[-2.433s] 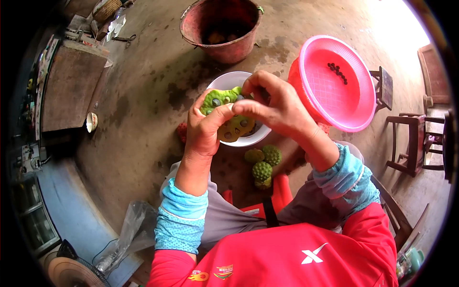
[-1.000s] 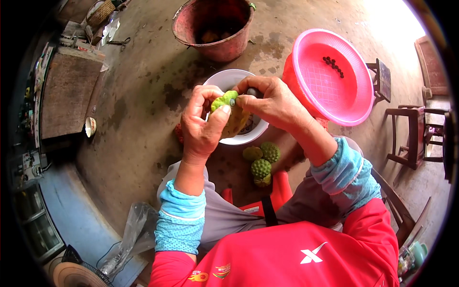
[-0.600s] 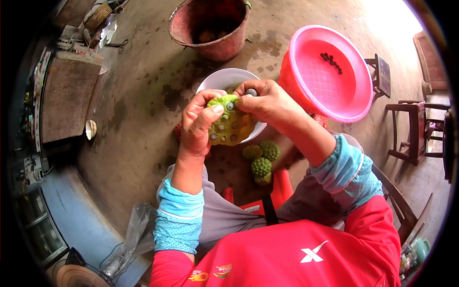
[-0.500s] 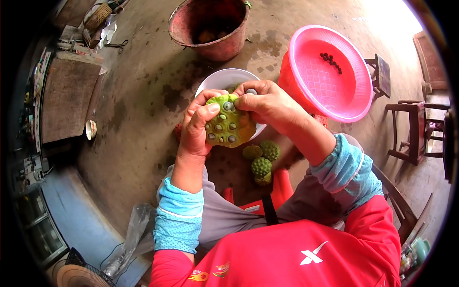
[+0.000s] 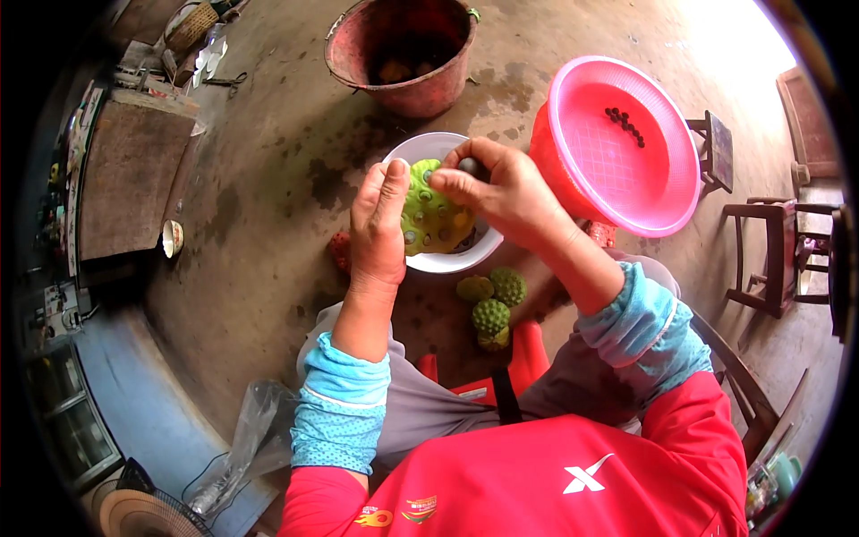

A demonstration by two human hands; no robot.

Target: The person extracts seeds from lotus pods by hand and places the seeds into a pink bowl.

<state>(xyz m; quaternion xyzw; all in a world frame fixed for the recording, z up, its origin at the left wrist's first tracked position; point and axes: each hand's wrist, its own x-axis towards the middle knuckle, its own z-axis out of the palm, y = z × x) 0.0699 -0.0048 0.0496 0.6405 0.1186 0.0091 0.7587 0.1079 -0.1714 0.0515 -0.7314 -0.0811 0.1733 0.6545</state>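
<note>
Above a white basin (image 5: 445,263), my left hand (image 5: 378,219) is closed on a yellow-green lotus seed pod (image 5: 433,216), its thumb upright along the pod's left edge. Seeds show in the holes of the pod's face. At the pod's upper right is my right hand (image 5: 514,192), with a dark grey-green lotus seed (image 5: 469,166) held in its curled fingers. The right thumb tip lies against or just over the pod's rim; I cannot tell which. Both hands hide much of the basin's inside.
Several green pods (image 5: 491,315) lie on the floor before a red stool (image 5: 530,351) between my legs. A pink basket (image 5: 617,179) at the right holds several dark seeds (image 5: 625,124). Behind the basin stands a red bucket (image 5: 407,94); a wooden stool (image 5: 712,150) is beyond the basket.
The left hand has turned more edge-on, its thumb lifting off the pod's face to the edge. The pod has tilted with it. The right hand still keeps its seed by the rim.
</note>
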